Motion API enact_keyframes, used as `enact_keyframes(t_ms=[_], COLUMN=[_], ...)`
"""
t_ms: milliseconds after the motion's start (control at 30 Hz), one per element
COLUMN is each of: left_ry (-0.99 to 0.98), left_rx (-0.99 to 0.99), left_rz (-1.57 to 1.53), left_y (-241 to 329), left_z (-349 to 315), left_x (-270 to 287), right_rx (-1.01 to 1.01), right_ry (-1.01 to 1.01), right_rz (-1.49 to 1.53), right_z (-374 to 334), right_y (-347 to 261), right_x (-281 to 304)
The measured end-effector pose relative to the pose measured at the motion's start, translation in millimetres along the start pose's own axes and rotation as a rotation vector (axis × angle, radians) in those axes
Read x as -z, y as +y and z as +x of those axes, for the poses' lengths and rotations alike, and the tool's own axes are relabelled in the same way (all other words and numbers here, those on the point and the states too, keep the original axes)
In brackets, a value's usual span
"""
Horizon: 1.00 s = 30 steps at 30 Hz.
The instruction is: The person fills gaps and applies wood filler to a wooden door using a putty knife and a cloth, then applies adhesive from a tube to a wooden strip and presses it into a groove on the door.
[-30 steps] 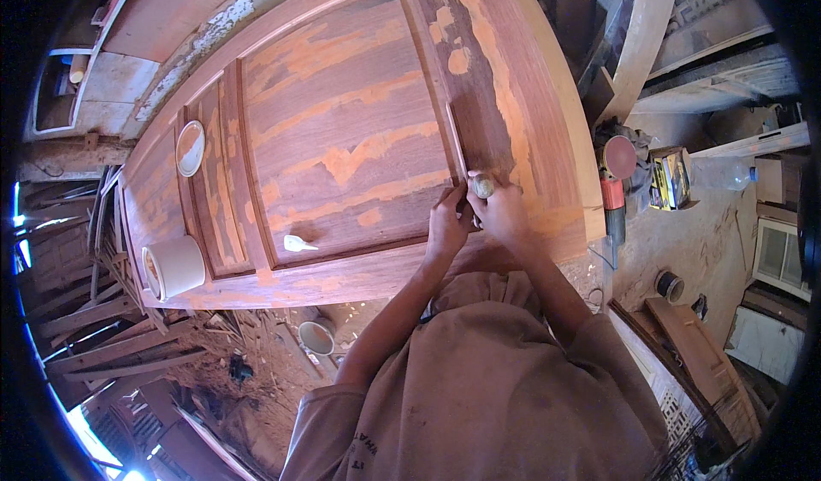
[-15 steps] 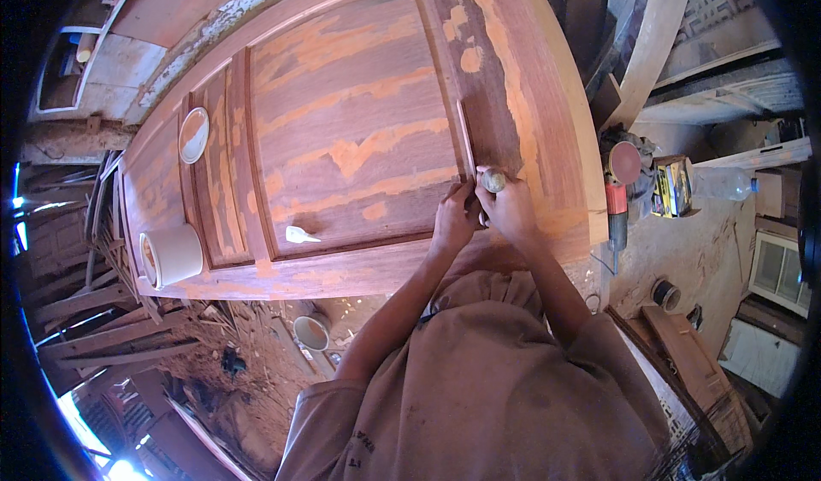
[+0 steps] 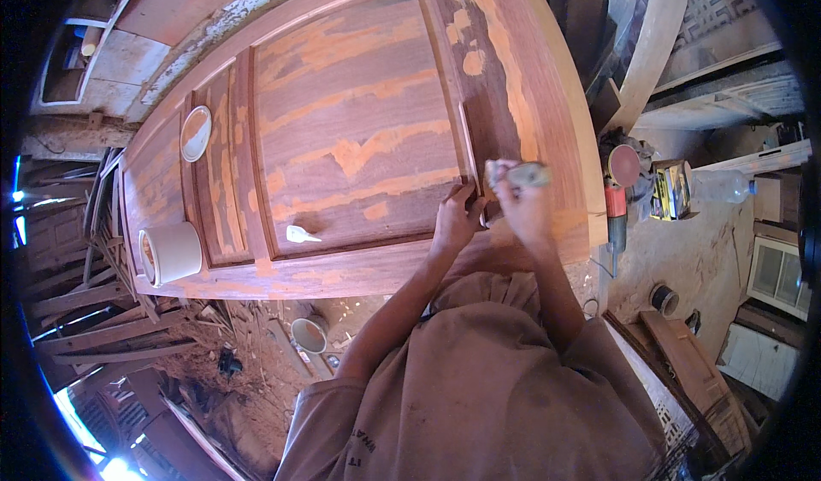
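Observation:
A large wooden panelled door (image 3: 359, 105) with orange filler patches lies flat before me. A thin wooden strip (image 3: 467, 139) runs along the right moulding of its big panel. At the near end of this strip, my left hand (image 3: 460, 216) is closed with its fingertips pinched on it. Just to the right, my right hand (image 3: 528, 212) is wrapped round a short tool with a rounded, greyish end (image 3: 534, 175). Motion blurs this tool, so its kind is unclear. The two hands are apart.
On the door are a white bucket (image 3: 178, 254) lying on its side, a round lid (image 3: 196, 133) with orange smears, and a small white nozzle-shaped piece (image 3: 301, 235). Beyond the right edge are a red sander (image 3: 616, 200) and a clear bottle (image 3: 725, 185). Another bucket (image 3: 310, 335) stands below.
My right hand has moved to the right, away from my left hand, and the tool in it has swung over. The left hand stays nearly in place at the strip.

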<state>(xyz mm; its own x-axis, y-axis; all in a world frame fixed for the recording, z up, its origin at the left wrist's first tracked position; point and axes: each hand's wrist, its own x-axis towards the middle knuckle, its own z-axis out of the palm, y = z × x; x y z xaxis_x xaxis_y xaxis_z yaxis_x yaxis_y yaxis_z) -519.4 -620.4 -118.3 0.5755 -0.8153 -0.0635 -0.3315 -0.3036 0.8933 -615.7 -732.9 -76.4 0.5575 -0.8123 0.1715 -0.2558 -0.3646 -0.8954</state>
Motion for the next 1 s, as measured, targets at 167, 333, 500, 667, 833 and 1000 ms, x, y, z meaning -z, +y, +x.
enact_keyframes(t_ms=[167, 333, 500, 667, 833, 1000], left_ry=[-0.013, -0.014, -0.077, -0.096, -0.090, -0.066], left_rx=[0.086, 0.032, 0.139, 0.093, 0.105, 0.126], left_rz=[0.023, 0.052, 0.005, 0.026, 0.049, 0.029], left_y=[-3.7, -12.0, -3.2, -2.3, -0.4, 6.5], left_z=[-3.0, -0.3, 1.4, 4.3, 2.5, 2.3], left_x=[3.1, -4.4, 6.2, 8.1, 6.4, 5.1], right_rx=[-0.329, -0.426, -0.543, -0.530, -0.598, -0.598], right_ry=[0.125, 0.249, 0.308, 0.319, 0.353, 0.350], right_rz=[0.355, 0.420, 0.442, 0.374, 0.407, 0.408], right_z=[9.2, -11.1, -34.0, -52.6, -49.2, -50.2], right_y=[-19.3, 4.4, 40.2, 81.2, 70.9, 68.0], right_x=[54.0, 78.2, 85.9, 78.3, 72.5, 79.9])
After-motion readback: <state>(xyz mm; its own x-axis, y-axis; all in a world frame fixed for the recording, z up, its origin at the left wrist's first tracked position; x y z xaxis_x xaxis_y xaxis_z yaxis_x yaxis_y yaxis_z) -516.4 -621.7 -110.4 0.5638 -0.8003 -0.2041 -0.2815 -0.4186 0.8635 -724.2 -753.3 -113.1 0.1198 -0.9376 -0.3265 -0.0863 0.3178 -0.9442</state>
